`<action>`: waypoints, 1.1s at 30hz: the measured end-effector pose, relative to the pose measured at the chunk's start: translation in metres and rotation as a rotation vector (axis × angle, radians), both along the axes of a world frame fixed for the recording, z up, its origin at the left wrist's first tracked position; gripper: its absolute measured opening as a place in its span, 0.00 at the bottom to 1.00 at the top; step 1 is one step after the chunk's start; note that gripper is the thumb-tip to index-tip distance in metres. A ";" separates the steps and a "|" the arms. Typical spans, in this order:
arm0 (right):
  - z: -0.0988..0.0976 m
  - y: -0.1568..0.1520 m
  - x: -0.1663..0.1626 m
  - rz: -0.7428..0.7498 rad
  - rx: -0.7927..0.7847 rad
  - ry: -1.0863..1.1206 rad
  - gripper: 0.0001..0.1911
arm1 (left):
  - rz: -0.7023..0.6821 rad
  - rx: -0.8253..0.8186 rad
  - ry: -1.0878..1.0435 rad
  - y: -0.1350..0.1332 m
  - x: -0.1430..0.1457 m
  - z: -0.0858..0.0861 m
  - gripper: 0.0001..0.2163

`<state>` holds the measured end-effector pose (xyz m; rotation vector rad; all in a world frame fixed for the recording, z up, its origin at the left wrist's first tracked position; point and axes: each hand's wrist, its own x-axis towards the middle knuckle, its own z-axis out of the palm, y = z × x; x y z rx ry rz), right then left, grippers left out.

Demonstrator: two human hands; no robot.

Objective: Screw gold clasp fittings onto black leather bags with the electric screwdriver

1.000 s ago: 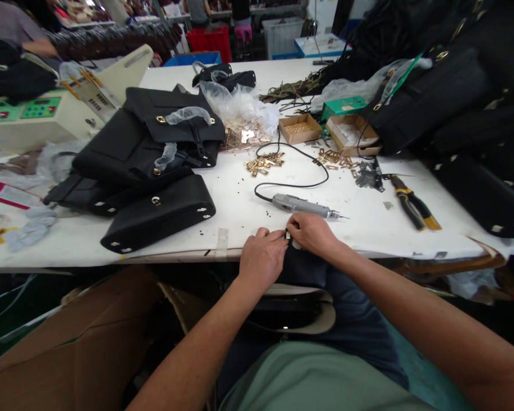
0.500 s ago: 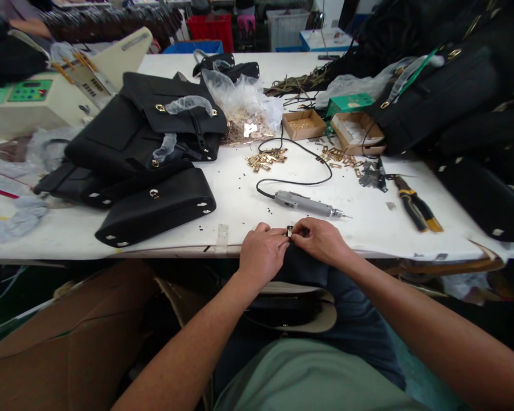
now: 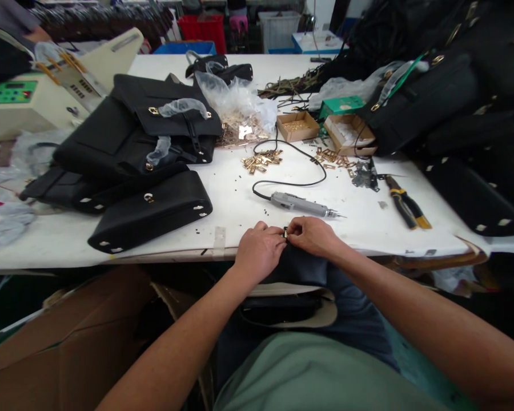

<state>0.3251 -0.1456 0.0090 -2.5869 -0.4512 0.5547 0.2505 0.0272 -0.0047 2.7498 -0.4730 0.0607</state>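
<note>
A black bag (image 3: 302, 267) rests on my lap against the table's front edge, its pale-lined mouth facing me. My left hand (image 3: 259, 250) is closed on the bag's far edge, fingers pointing right. Between the fingertips of both hands sits a small metal fitting (image 3: 285, 232), light inside a dark surround. My right hand (image 3: 313, 235) pinches at this fitting with thumb and forefinger. Just beyond my hands lies a grey electric screwdriver (image 3: 302, 204), its bit pointing right and its black cord running back.
Black bags (image 3: 154, 211) are piled at the left, more at the right. Pliers (image 3: 406, 202) lie right of the screwdriver. Gold fittings (image 3: 261, 161) are heaped behind it, near small cardboard boxes (image 3: 297, 125). A control machine (image 3: 21, 103) stands far left; a person's arm shows behind it.
The view has turned slightly to the right, so the table things appear shifted left. Both hands stay at the fitting, with hardly any change in their grip.
</note>
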 end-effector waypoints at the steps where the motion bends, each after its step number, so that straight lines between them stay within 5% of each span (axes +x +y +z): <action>1: 0.001 0.000 0.000 -0.002 -0.003 -0.006 0.06 | 0.007 -0.028 0.003 0.001 0.000 -0.002 0.08; 7: 0.002 -0.006 0.002 0.050 0.072 0.048 0.16 | 0.047 -0.110 0.009 0.001 0.001 -0.007 0.06; 15: -0.007 -0.010 0.002 0.092 0.156 0.037 0.06 | 0.076 -0.095 0.024 0.000 -0.001 -0.003 0.06; 27: -0.008 -0.005 0.001 0.065 0.118 -0.036 0.07 | -0.004 0.137 -0.037 -0.013 -0.013 0.014 0.11; 33: 0.000 -0.019 0.003 0.024 0.415 0.042 0.07 | 0.014 0.061 -0.095 -0.005 -0.015 0.005 0.17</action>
